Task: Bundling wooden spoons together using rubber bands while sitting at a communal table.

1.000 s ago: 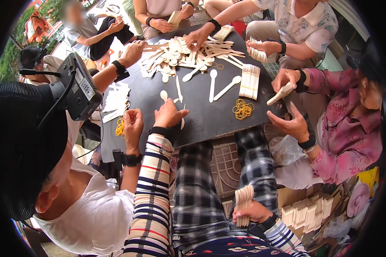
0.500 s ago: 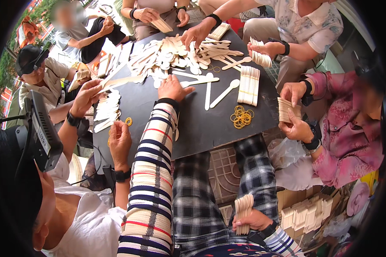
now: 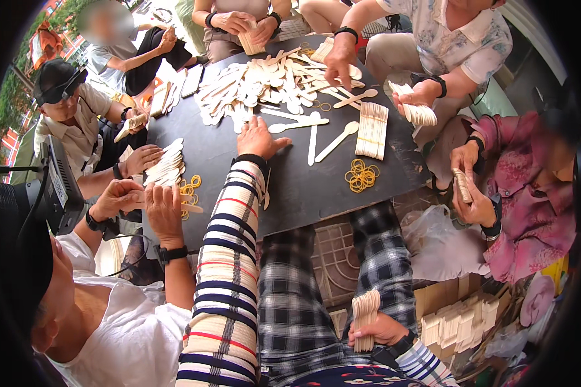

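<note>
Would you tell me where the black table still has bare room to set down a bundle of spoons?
Bare table lies between the left hand and the rubber bands, down to the near edge. The far end is crowded by the loose spoon pile.

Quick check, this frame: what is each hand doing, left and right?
Left hand: open, fingers spread on the black table by the loose wooden spoons, holding nothing.
Right hand: closed around a stack of wooden spoons at the lap.
</note>
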`<state>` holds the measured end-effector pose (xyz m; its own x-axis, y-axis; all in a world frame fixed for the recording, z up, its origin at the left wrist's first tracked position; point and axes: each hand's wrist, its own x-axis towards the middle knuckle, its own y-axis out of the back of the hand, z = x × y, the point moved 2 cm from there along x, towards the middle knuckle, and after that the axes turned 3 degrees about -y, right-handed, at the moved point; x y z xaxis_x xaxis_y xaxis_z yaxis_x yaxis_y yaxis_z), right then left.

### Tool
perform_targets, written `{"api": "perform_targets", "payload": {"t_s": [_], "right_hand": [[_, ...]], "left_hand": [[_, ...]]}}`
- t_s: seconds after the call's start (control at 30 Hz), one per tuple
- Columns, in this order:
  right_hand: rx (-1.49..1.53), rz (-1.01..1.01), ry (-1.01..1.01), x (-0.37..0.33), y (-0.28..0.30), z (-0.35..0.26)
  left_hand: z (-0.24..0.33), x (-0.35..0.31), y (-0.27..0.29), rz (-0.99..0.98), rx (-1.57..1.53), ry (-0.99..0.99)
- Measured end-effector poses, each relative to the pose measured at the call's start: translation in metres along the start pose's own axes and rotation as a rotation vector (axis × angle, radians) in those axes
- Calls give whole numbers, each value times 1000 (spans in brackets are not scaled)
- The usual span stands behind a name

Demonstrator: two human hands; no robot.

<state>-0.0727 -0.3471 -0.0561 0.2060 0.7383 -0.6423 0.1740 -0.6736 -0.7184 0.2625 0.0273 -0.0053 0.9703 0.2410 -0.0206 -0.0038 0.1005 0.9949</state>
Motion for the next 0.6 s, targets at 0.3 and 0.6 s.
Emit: {"api": "perform_targets", "payload": {"t_s": [0.3,0.6], "right_hand": [[23,-18,-12,1,1,0],[-12,-1,-19,3,3,0]], "left_hand": [[-8,19,2,-96,-46,34],[-12,17,5,-205,8,21]]}}
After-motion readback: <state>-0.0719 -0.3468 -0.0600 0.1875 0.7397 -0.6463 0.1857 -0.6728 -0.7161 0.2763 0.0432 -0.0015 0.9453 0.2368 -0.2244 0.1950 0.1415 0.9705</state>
